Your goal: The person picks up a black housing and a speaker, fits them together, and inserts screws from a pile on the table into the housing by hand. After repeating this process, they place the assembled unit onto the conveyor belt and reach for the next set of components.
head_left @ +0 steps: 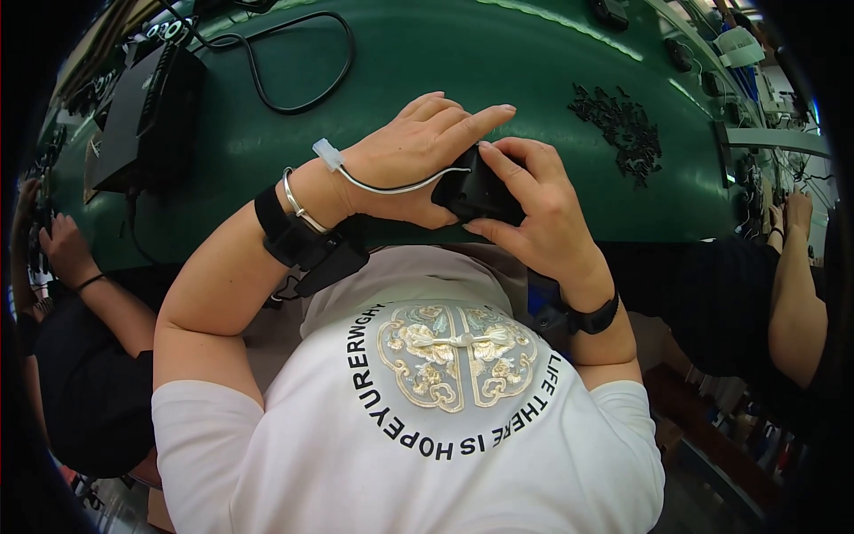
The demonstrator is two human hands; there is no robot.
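Note:
A black plastic housing (485,191) sits between my two hands, above the near edge of the green table. My left hand (400,156) grips its left side, thumb low and index finger stretched past the top. My right hand (543,196) closes on its right side, with the thumb on the upper part and a finger at the lower edge. A thin black and white wire (391,188) runs from the housing over my left hand to a clear-white plug (327,154), which rests by my left wrist. The underside of the housing is hidden.
Many small black parts (623,129) lie scattered on the green table (400,62) at the right. A black box-shaped device (151,120) with a cable stands at the left, and a black cable loop (347,67) lies behind. Other people's arms (796,294) show at both sides.

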